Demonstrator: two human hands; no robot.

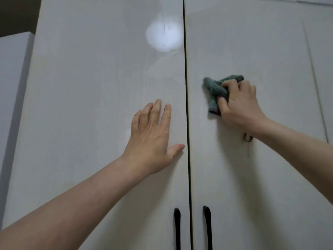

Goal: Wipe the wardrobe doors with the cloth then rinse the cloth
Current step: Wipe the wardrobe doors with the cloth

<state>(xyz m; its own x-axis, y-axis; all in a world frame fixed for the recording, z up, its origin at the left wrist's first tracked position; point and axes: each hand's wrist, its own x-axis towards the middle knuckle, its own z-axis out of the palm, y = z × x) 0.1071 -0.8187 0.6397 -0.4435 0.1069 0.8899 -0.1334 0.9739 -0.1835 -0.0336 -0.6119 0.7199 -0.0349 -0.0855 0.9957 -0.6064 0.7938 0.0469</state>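
Note:
Two glossy white wardrobe doors fill the view, the left door and the right door, split by a dark vertical gap. My right hand is shut on a bunched grey-green cloth and presses it against the right door, near the gap. My left hand lies flat on the left door with fingers spread, thumb close to the gap, holding nothing.
Two black vertical handles, the left handle and the right handle, sit low beside the gap. A small metal fitting shows under my right wrist. A light reflection glares on the left door. A white cabinet side stands at far left.

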